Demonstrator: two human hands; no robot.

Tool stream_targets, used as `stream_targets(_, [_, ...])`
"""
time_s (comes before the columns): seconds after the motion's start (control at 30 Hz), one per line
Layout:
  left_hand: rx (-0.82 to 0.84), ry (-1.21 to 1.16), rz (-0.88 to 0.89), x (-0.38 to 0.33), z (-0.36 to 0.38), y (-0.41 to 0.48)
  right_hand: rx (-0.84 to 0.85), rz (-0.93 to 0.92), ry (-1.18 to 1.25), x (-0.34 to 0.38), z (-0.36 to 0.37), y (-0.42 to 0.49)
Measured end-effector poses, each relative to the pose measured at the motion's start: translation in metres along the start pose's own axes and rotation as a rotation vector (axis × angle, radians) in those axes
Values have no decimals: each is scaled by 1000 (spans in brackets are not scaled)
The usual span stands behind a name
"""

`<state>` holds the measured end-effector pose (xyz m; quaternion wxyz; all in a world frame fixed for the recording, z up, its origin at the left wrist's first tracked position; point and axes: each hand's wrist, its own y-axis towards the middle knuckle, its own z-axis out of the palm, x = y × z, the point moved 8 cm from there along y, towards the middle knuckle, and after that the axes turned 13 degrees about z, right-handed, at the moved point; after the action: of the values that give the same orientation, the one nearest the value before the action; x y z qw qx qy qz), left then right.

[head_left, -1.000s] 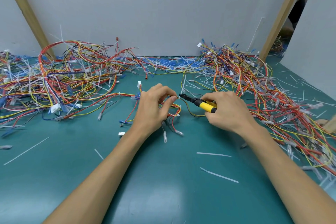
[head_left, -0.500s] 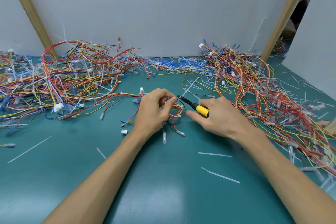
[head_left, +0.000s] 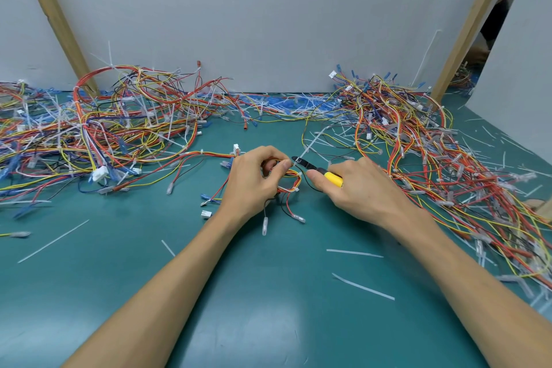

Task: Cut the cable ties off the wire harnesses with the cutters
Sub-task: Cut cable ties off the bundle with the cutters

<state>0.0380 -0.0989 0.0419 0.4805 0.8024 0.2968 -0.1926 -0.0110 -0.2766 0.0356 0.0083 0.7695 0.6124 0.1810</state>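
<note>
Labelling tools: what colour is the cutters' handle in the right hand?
Yellow, on the black-tipped cutters the right hand holds; head view.

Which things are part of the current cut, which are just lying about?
In use: left hand holding small harness; its white cable tie; right hand gripping yellow cutters.
Lying about: left harness pile; right harness pile; cut tie strips on mat.

L hand (head_left: 254, 181) & R hand (head_left: 366, 193): both bare, bare forearms, reaching frame edge at 7 & 5 o'clock.
</note>
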Motion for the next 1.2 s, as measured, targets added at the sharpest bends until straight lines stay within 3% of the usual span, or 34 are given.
stream_targets(0.73, [-3,-7,9,4,2,2,-4,20,25,-1,-4,-2])
stream_targets(1.0, [-47,10,45,7,-3,4,-86,8,226,-7,-29,-2])
stream_targets(1.2, [-96,64,67,12,-9,5,60,-98,205,-8,-35,-3])
